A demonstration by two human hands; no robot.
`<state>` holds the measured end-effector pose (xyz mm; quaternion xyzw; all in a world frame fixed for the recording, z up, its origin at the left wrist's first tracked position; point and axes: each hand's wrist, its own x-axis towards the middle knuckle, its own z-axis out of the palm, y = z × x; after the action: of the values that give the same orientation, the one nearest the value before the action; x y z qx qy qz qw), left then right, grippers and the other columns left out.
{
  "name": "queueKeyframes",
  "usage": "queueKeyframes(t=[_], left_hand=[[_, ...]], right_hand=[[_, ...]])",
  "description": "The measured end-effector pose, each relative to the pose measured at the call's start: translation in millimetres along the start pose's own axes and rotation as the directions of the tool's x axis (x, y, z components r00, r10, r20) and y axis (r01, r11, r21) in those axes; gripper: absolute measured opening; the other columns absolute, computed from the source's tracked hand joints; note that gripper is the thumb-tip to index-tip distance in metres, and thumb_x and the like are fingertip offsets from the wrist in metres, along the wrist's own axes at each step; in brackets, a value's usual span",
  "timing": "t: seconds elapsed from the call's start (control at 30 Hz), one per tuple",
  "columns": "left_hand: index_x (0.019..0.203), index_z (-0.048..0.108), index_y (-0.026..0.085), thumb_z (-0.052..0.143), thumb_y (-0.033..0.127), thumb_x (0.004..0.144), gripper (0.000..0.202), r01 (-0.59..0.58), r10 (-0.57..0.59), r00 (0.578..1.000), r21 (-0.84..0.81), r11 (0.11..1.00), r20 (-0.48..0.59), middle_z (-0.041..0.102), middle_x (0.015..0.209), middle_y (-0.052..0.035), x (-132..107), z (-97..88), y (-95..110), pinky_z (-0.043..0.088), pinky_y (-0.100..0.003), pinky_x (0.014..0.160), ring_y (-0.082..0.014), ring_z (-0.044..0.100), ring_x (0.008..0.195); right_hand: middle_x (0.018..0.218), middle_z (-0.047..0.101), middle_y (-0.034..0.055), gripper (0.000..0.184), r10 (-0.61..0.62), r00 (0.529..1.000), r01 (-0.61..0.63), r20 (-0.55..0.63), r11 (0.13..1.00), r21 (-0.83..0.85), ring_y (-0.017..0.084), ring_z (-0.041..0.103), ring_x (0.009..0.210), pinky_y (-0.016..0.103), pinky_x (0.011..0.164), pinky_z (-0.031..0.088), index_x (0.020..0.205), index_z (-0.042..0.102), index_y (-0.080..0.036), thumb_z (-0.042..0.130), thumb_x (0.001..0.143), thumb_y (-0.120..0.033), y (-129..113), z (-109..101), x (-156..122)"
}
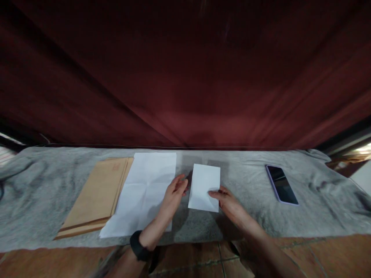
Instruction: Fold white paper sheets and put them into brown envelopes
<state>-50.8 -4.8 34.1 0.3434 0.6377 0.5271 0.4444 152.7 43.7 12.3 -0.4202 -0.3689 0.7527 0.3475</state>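
A small white folded sheet of paper is held above the grey cloth by my right hand. The thumb lies on its face and the fingers are behind its right edge. My left hand is just left of that paper, apart from it, with fingers loosely curled and nothing visible in them. Beneath and beside the left hand lies a stack of larger white paper sheets with crossing crease lines. Brown envelopes sit in a pile at the far left, next to the white sheets.
A phone with a purple case lies on the right of the grey cloth. A dark red curtain hangs behind the cloth's far edge. Brown floor tiles show below the near edge.
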Motion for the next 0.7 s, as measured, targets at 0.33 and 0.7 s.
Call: queueKeyframes(t=[0.33, 0.7], left_hand=[[0.065, 0.066, 0.018, 0.072, 0.039, 0.064, 0.021, -0.009, 0.009, 1.000, -0.003, 1.000, 0.013, 0.057, 0.057, 0.0038, 18, -3.2, -10, 0.039, -0.022, 0.053, -0.0102, 0.049, 0.055], [0.067, 0.063, 0.020, 0.067, 0.026, 0.066, 0.007, -0.027, 0.033, 0.998, 0.112, 0.993, -0.053, 0.059, 0.059, 0.0046, 32, -5.9, -32, 0.040, -0.021, 0.050, -0.0108, 0.053, 0.052]], right_hand=[[0.098, 0.074, 0.0040, 0.044, -0.071, 0.997, 0.074, 0.021, 0.940, -0.332, 0.022, 0.067, 0.085, 0.032, 0.071, 0.052, 0.107, 0.068, -0.021, 0.073, 0.073, -0.048, 10, 0, 10], [0.083, 0.070, 0.0020, 0.039, -0.235, 0.971, 0.175, 0.039, 0.590, -0.788, 0.018, 0.066, 0.068, 0.029, 0.060, 0.050, 0.123, 0.059, -0.021, 0.055, 0.087, -0.034, 25, -12, 16]])
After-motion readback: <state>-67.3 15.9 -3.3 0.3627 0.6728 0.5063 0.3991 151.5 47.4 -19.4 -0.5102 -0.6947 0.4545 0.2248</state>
